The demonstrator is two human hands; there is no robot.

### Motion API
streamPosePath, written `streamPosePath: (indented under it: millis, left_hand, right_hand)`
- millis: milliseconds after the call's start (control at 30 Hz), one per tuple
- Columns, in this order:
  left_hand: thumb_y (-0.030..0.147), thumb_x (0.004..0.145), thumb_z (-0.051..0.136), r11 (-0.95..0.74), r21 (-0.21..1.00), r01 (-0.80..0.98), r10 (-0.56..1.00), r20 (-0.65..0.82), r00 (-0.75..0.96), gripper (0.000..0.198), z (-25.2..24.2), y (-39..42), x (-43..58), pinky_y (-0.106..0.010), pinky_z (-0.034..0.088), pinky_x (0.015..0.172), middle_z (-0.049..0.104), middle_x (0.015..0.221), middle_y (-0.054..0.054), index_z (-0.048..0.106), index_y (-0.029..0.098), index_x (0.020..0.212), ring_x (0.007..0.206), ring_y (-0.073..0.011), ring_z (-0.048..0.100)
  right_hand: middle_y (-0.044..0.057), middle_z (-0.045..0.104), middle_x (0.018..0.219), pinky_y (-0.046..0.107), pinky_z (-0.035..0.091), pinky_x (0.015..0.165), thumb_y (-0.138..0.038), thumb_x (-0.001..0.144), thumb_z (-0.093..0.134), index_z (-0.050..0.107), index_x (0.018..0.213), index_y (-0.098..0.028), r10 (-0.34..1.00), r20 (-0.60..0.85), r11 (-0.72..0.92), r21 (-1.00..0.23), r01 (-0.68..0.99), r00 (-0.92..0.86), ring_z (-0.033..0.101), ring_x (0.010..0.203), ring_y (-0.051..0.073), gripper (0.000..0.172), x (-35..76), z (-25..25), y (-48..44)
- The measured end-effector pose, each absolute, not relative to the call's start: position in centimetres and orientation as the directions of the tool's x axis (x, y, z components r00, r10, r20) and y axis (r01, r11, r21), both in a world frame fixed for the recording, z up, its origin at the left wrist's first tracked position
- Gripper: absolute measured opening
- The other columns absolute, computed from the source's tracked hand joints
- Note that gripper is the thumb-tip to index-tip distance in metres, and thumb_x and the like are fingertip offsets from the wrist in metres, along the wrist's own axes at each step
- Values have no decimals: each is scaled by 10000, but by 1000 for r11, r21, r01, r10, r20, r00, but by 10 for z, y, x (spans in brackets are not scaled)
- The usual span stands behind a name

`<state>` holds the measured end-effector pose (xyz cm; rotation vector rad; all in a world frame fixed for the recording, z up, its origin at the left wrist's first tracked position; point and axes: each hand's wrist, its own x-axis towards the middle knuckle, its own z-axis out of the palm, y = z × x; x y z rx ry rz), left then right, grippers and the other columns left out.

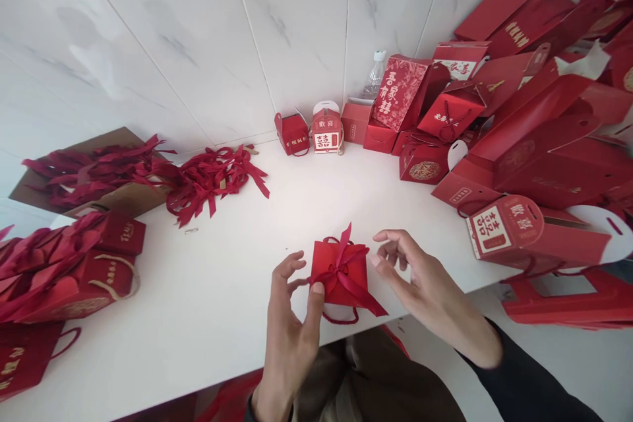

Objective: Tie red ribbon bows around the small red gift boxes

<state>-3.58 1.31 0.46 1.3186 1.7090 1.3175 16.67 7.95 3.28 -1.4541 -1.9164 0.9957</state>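
Note:
A small red gift box (pixel 324 252) sits near the front edge of the white table, seen from above. A dark red ribbon (pixel 341 268) is tied in a bow across its top, with loose tails, and a red cord handle (pixel 341 320) loops out on the near side. My left hand (pixel 295 316) is at the box's left edge, its thumb tip touching the box and its fingers apart. To the right, my right hand (pixel 413 273) hovers with curved, parted fingers and nothing in them, close to the box but apart from it.
A heap of red boxes (pixel 548 151) fills the right side. Two small boxes (pixel 327 128) and a clear bottle (pixel 376 72) stand by the tiled wall. Loose ribbons (pixel 217 175) lie beside a cardboard box (pixel 131 204) of ribbons; red boxes with ribbons (pixel 96 277) sit at left.

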Motion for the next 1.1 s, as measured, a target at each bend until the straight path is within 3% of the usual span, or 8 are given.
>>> streamPosePath:
  millis: [167, 333, 467, 600, 767, 900, 1000, 1100]
  left_hand:
    - [368, 955, 585, 80, 924, 373, 946, 47, -321, 338, 0, -3, -26, -347, 543, 817, 560, 1263, -87, 470, 275, 1258, 959, -184, 610]
    - [337, 949, 586, 37, 889, 456, 948, 113, -298, 338, -1, -6, -16, -362, 536, 818, 574, 1223, -83, 482, 272, 1264, 946, -194, 600]
    - [292, 940, 587, -36, 853, 521, 922, 230, -312, 183, 3, -1, -15, -345, 533, 804, 589, 1127, -77, 596, 255, 1119, 996, -213, 600]
    - [294, 945, 590, -37, 876, 481, 899, 239, -367, 90, 8, 6, -14, -326, 535, 822, 607, 1111, -75, 639, 230, 905, 1073, -221, 609]
    - [347, 963, 566, 53, 933, 357, 903, 108, -415, 138, 6, 14, -15, -312, 544, 720, 658, 957, -43, 622, 221, 953, 829, -171, 636]
    - [415, 934, 603, 80, 963, 257, 900, 41, -434, 235, 5, 18, -21, -289, 554, 636, 663, 966, -66, 603, 203, 1035, 808, -176, 646]
    - [386, 950, 588, 31, 954, 297, 908, 98, -408, 236, 6, 16, -24, -317, 571, 771, 640, 1141, -85, 596, 221, 1119, 944, -182, 646]
    - [321, 957, 584, -47, 915, 400, 934, 182, -306, 241, 9, 16, -25, -381, 525, 958, 603, 1269, -82, 596, 256, 1188, 1149, -213, 601]
  right_hand:
    - [10, 668, 819, 323, 522, 594, -393, 988, 484, 514, 1217, -288, 928, -33, 218, -759, 614, -371, 672, 734, 213, 253, 163, 38, 48]
    - [17, 682, 852, 329, 554, 629, -268, 978, 459, 549, 1157, -281, 920, 62, 297, -756, 583, -388, 693, 747, 204, 202, 146, 42, 37]
    - [38, 660, 906, 407, 557, 707, -268, 973, 495, 509, 1267, -267, 921, 114, 343, -686, 642, -372, 665, 778, 233, 295, 146, 37, 41]
    - [48, 633, 840, 479, 510, 743, -238, 975, 499, 574, 941, -234, 900, 153, 420, -563, 712, -409, 608, 785, 265, 82, 147, 36, 47]
    - [-11, 650, 798, 357, 515, 743, -324, 1002, 540, 597, 834, -249, 832, -23, 312, -806, 502, -555, 629, 765, 192, 192, 138, 63, 42]
    - [10, 700, 1001, 347, 507, 872, -318, 1048, 450, 657, 1047, -274, 860, 128, 366, -830, 421, -494, 640, 951, 190, 211, 141, 67, 65]
    - [98, 653, 1209, 459, 446, 1024, -215, 1020, 428, 592, 1300, -215, 859, 235, 473, -705, 528, -455, 563, 1163, 256, 325, 147, 54, 96]
    - [89, 664, 1237, 464, 471, 1013, -228, 1001, 485, 578, 1331, -224, 838, 133, 447, -725, 524, -530, 588, 1154, 252, 343, 148, 45, 116]
